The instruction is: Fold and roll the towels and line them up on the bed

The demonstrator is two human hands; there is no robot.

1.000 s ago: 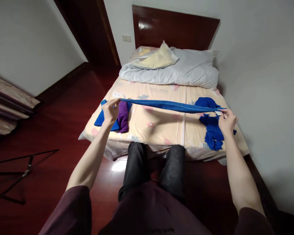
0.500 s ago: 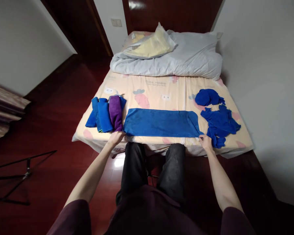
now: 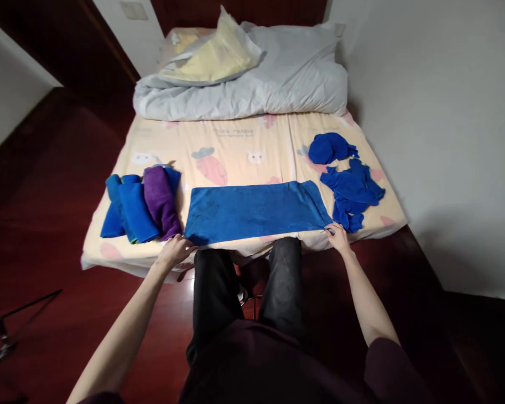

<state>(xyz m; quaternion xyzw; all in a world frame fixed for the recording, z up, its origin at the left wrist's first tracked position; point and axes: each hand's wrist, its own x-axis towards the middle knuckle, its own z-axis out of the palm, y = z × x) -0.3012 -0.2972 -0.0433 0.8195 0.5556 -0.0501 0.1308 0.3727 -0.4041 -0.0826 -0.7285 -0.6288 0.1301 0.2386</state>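
Observation:
A blue towel lies flat as a long rectangle along the near edge of the bed. My left hand is closed at its near left corner, fingers pinching the cloth. At the near right corner, my right hand pinches the edge between thumb and fingers. Just left of the towel sit rolled blue towels and a rolled purple towel, side by side. Crumpled blue cloths lie to the right, close to my right hand, with a bunched blue cloth behind them.
The bed has a patterned sheet. A grey quilt and a pale yellow pillow in a clear bag lie at its far end. A white wall stands right; a black metal stand is on the floor at left.
My view has shifted and turned to the right, so the bed sits further left. Both hands stay at the towel's near corners; its right end now looks slightly more slanted.

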